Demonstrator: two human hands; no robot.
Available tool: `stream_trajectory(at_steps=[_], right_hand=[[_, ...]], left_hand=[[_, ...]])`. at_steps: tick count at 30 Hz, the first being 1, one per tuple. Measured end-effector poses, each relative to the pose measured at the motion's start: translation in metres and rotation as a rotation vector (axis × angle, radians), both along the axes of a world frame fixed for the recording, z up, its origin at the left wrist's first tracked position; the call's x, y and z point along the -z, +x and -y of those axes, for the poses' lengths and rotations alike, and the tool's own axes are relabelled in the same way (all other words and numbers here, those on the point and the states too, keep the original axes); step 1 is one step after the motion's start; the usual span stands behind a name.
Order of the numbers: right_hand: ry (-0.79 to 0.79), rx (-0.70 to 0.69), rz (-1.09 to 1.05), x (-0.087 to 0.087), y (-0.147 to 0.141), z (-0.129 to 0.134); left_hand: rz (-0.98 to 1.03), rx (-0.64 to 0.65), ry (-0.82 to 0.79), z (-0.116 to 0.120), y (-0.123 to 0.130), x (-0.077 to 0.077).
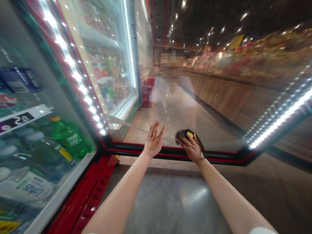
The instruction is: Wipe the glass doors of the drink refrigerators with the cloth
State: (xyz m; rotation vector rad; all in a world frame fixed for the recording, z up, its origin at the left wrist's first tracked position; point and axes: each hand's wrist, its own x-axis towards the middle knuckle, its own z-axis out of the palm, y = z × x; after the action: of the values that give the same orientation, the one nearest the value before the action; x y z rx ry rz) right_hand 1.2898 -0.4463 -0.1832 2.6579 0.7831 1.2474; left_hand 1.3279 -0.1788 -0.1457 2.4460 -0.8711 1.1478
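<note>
Both my arms reach forward to the glass door (175,110) of a drinks fridge, which stands swung open in front of me. My left hand (153,141) is open, fingers spread, at the lower part of the glass; whether it touches the pane I cannot tell. My right hand (191,148) grips a dark, cloth-like pad (180,135) with a yellow patch by the fingers. This pad is at the glass, just above the door's black and red bottom frame (175,154). Its exact kind is unclear.
At left, fridge shelves hold a green bottle (69,138) and several clear water bottles (34,185). Another lit fridge (107,65) stands beyond. Through the glass appear red crates (147,96), a person with a blurred face, and a wood-panelled display counter (219,94).
</note>
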Motion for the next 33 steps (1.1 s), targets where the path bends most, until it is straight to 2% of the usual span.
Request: stream_trajectory(at_steps=[2,3,4,6,8,10,13,16,19,22,23,25,27,29,31,33], right_hand=[[-0.039,-0.057,-0.031,0.015,-0.005,0.01],[-0.056,-0.09,-0.044,0.016,-0.005,0.013],[-0.07,-0.116,-0.057,0.013,-0.003,0.018],[-0.08,-0.13,-0.081,-0.006,0.001,0.03],[-0.031,-0.053,-0.078,-0.026,0.002,0.048],[0.041,0.064,-0.051,-0.033,-0.003,0.067],[0.07,0.154,-0.026,-0.017,-0.016,0.081],[-0.01,0.068,-0.052,-0.001,-0.019,0.081],[-0.056,-0.025,-0.081,-0.013,-0.011,0.088],[0.09,0.116,-0.017,-0.029,-0.008,0.112],[0.155,0.183,0.012,-0.028,-0.01,0.121],[0.248,0.277,0.045,-0.016,-0.018,0.135],[0.271,0.309,0.038,0.003,-0.026,0.141],[0.249,0.302,0.009,0.014,-0.03,0.142],[0.212,0.272,-0.029,0.011,-0.028,0.146],[0.233,0.256,-0.033,-0.002,-0.024,0.156]], left_hand=[[0.015,0.011,0.003,0.013,0.0,0.002],[0.023,0.032,0.017,0.02,0.0,0.003],[0.028,0.061,0.037,0.027,0.0,0.004],[0.025,0.12,0.078,0.041,0.0,0.005],[0.012,0.159,0.101,0.054,-0.001,0.004],[0.006,0.172,0.106,0.064,-0.001,0.003],[0.017,0.153,0.095,0.077,-0.003,0.0],[0.033,0.166,0.106,0.089,-0.005,-0.002],[0.025,0.214,0.123,0.101,-0.006,-0.002],[0.015,0.241,0.131,0.113,-0.005,-0.001],[0.013,0.245,0.137,0.117,-0.005,0.0],[0.011,0.248,0.15,0.125,-0.006,0.002],[0.019,0.246,0.163,0.135,-0.008,0.004],[0.032,0.247,0.175,0.146,-0.01,0.006],[0.038,0.26,0.187,0.158,-0.013,0.007],[0.034,0.279,0.198,0.17,-0.016,0.008]])
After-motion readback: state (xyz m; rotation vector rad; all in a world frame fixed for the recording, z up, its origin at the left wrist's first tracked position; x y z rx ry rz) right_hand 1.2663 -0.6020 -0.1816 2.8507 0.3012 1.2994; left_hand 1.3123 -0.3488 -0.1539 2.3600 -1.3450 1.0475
